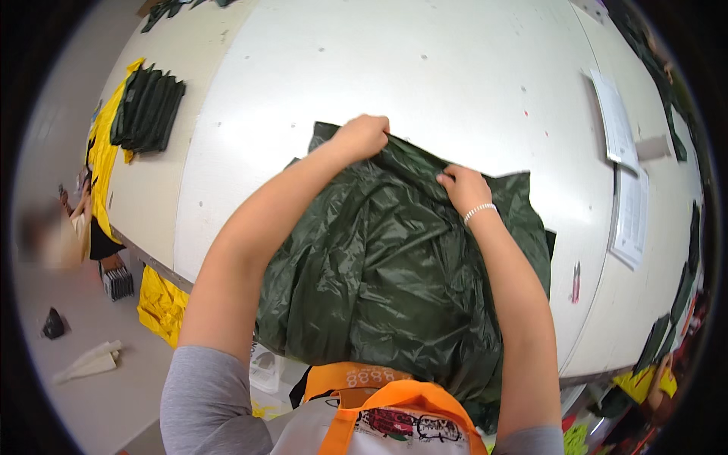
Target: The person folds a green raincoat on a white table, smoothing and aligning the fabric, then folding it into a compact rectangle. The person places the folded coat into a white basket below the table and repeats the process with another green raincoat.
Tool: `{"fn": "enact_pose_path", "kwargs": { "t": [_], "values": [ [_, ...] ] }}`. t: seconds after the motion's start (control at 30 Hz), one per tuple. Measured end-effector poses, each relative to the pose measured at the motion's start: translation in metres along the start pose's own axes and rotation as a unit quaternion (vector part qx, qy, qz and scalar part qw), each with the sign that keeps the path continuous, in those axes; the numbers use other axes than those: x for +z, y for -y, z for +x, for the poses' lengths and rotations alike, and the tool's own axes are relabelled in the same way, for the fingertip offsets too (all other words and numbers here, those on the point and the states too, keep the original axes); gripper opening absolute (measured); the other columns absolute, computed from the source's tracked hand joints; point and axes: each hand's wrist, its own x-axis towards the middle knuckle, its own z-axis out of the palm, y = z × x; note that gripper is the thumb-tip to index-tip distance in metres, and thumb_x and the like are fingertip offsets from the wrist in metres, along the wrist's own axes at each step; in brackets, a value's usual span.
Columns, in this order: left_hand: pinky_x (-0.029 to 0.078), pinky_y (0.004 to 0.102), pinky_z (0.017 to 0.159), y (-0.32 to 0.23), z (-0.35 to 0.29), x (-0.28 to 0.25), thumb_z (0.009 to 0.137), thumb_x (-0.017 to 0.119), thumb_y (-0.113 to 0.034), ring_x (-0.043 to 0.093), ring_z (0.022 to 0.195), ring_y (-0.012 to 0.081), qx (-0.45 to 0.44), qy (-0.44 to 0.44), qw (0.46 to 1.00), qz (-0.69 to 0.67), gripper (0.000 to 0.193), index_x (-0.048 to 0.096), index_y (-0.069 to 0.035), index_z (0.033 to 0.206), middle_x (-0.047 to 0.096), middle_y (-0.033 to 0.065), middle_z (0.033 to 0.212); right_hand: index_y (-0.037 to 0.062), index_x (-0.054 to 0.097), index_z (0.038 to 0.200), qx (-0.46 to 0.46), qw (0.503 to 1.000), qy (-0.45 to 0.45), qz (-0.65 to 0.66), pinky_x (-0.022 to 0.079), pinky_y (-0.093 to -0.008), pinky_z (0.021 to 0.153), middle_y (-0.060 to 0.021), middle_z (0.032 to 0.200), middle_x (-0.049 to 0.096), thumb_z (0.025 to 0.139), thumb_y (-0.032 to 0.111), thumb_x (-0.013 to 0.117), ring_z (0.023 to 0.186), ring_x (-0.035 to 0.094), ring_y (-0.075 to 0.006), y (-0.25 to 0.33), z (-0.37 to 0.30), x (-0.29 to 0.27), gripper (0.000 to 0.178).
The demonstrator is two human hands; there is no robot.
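A large, shiny dark green plastic sheet or garment (402,265) lies crumpled over the near edge of the white table, its lower part hanging toward my lap. My left hand (365,136) is closed on its far edge, left of the middle. Further right along the same edge, my right hand (464,188), with a pale beaded bracelet at the wrist, pinches the material between thumb and fingers. Between the two hands the edge runs in a folded band. Its corners stick out beyond each hand. What kind of article it is, I cannot tell.
A pink-handled small cutting tool (576,282) lies to the right on the table (425,83). Beyond it are paper sheets (614,121). Folded dark green pieces (149,108) rest on yellow material (106,144) at the left. A person (68,227) is at the left edge.
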Motion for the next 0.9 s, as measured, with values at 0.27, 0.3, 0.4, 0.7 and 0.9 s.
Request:
{"fn": "enact_pose_path", "kwargs": {
  "t": [0.27,0.3,0.4,0.7,0.9],
  "values": [
    [0.049,0.0418,0.082,0.063,-0.028,-0.061,0.077,0.068,-0.042,0.061,0.098,0.0329,-0.148,-0.016,0.981,0.122,0.065,0.045,-0.010,0.129,0.063,0.0166,0.102,0.0063,0.068,0.098,-0.021,0.999,-0.018,-0.024,0.050,-0.0433,0.077,-0.0170,0.093,0.067,0.083,0.031,0.065,0.089,0.063,-0.0353,-0.007,0.002,0.003,0.029],
    [0.050,0.0433,0.081,0.106,-0.040,-0.094,0.075,0.068,-0.051,0.061,0.099,0.0336,-0.265,-0.040,0.961,0.064,0.086,0.031,-0.007,0.140,0.064,0.0192,0.103,0.0061,0.068,0.097,-0.037,0.999,-0.022,-0.027,0.050,-0.0430,0.078,-0.0171,0.093,0.067,0.082,0.030,0.066,0.089,0.063,-0.0354,-0.012,0.002,0.005,0.029],
    [0.054,0.0345,0.066,0.241,-0.135,-0.173,0.080,0.066,-0.050,0.066,0.078,0.0303,-0.464,-0.266,0.840,0.091,0.110,-0.001,0.014,0.140,0.065,0.0224,0.094,0.0053,0.068,0.097,-0.053,0.998,-0.035,-0.010,0.050,-0.0424,0.078,-0.0166,0.094,0.067,0.081,0.029,0.067,0.089,0.063,-0.0356,-0.013,0.001,0.008,0.028],
    [0.049,0.0350,0.055,0.361,-0.414,-0.292,0.087,0.049,-0.032,0.063,0.072,0.0240,-0.708,-0.318,0.630,0.017,0.045,0.054,-0.005,0.123,0.064,0.0119,0.101,0.0070,0.067,0.096,-0.034,0.999,-0.010,-0.027,0.049,-0.0431,0.077,-0.0161,0.093,0.067,0.081,0.033,0.066,0.090,0.062,-0.0351,-0.018,0.011,0.005,0.030],
    [0.046,0.0428,0.084,0.280,-0.315,-0.201,0.085,0.058,-0.031,0.059,0.098,0.0333,-0.592,-0.190,0.746,0.238,0.055,0.046,-0.008,0.133,0.056,0.0214,0.120,0.0084,0.068,0.097,0.012,1.000,0.009,-0.015,0.051,-0.0422,0.078,-0.0148,0.094,0.068,0.082,0.032,0.067,0.091,0.064,-0.0333,-0.012,0.009,-0.003,0.028]
  ]
}}
